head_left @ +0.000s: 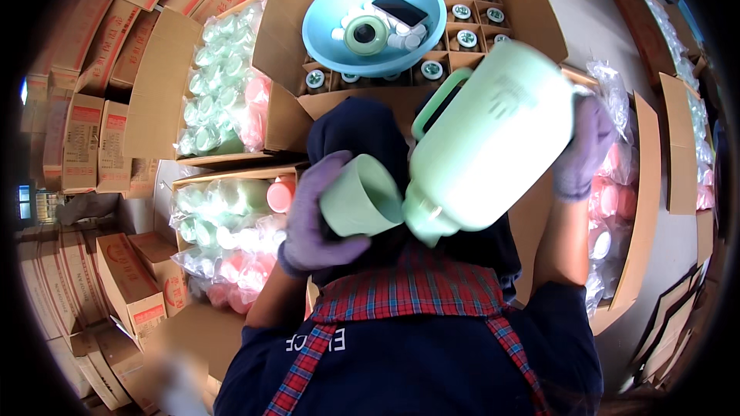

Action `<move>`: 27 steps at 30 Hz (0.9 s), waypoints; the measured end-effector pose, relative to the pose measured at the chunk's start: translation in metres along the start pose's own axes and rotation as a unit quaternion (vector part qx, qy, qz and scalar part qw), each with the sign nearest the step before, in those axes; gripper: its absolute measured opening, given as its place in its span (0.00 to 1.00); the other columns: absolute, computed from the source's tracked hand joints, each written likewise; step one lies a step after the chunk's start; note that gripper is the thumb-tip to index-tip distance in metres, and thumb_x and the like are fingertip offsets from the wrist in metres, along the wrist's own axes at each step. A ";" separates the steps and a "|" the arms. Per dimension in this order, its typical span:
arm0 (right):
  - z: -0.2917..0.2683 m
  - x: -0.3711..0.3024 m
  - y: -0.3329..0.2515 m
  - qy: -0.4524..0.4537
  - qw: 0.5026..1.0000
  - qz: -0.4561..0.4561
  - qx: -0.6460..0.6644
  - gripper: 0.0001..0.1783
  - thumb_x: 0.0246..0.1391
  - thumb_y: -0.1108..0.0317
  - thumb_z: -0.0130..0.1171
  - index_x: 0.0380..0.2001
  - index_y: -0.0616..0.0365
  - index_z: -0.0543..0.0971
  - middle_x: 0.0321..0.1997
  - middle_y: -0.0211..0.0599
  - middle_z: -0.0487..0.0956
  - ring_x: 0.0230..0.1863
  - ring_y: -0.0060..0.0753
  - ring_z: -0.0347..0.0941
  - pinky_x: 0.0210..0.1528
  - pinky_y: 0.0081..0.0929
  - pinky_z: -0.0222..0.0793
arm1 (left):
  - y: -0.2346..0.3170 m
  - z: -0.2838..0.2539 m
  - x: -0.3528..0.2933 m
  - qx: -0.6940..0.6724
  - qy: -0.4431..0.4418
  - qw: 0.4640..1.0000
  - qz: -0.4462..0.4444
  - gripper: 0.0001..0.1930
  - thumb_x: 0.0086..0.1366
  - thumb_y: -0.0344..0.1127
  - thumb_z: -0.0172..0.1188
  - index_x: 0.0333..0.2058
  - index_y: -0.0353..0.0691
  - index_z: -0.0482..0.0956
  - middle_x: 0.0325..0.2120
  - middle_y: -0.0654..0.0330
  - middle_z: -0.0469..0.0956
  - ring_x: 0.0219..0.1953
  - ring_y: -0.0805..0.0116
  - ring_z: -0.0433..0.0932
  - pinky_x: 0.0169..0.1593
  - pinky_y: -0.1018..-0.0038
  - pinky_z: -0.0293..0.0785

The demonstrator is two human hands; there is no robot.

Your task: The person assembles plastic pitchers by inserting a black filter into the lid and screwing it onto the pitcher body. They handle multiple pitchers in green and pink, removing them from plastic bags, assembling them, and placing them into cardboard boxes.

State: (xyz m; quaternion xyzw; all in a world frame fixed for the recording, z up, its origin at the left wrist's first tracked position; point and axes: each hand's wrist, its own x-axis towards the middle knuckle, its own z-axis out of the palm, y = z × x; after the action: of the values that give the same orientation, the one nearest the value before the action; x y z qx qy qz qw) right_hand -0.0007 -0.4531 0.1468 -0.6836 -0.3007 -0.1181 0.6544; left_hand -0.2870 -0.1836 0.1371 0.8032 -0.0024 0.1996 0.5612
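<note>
Left hand (pixel 308 216) wrapped round a green cup (pixel 345 206), right hand (pixel 587 145) gripping a green jug (pixel 493 139) by its base
jug's tipped neck-down right beside the cup, can't tell if touching, blue basin (pixel 320 27) beyond them

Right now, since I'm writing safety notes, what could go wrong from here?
The right hand holds the green thermos jug near its base, tilted mouth-down, so it might slip. The green cup in the left hand is close beside the jug's mouth end and could get knocked. The black smartphone lies unsecured in the blue basin; a bump might tip it out.
</note>
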 end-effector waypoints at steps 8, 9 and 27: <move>0.089 -0.011 -0.063 -0.370 0.909 -0.175 -0.075 0.15 0.53 0.52 0.67 0.28 0.52 0.80 0.20 0.32 0.72 0.23 0.41 0.73 0.29 0.37 0.69 | -0.040 -0.046 0.062 0.022 0.233 0.968 -0.087 0.36 0.65 0.48 0.56 0.66 0.30 0.62 0.62 0.50 0.68 0.63 0.58 0.69 0.67 0.62 0.63; 0.091 -0.005 -0.057 -0.369 0.914 -0.171 -0.009 0.20 0.54 0.49 0.65 0.35 0.55 0.81 0.23 0.36 0.74 0.27 0.44 0.75 0.34 0.36 0.72 | -0.049 -0.045 0.080 0.015 0.232 0.968 -0.091 0.32 0.67 0.41 0.53 0.66 0.30 0.62 0.62 0.50 0.68 0.63 0.59 0.69 0.66 0.64 0.64; 0.158 0.113 0.364 -0.352 0.741 0.217 -0.529 0.34 0.52 0.57 0.64 0.62 0.48 0.70 0.67 0.44 0.68 0.65 0.51 0.69 0.63 0.44 0.68 | -0.225 -0.017 0.258 0.570 -0.069 0.818 0.031 0.38 0.55 0.55 0.66 0.63 0.46 0.70 0.61 0.49 0.68 0.61 0.43 0.68 0.67 0.50 0.57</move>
State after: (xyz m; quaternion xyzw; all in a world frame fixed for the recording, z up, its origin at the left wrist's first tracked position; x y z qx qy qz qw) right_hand 0.2578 -0.2583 -0.1086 -0.9594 -0.2429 0.1364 0.0432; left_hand -0.0042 -0.0280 0.0228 0.9908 0.0477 0.1267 -0.0053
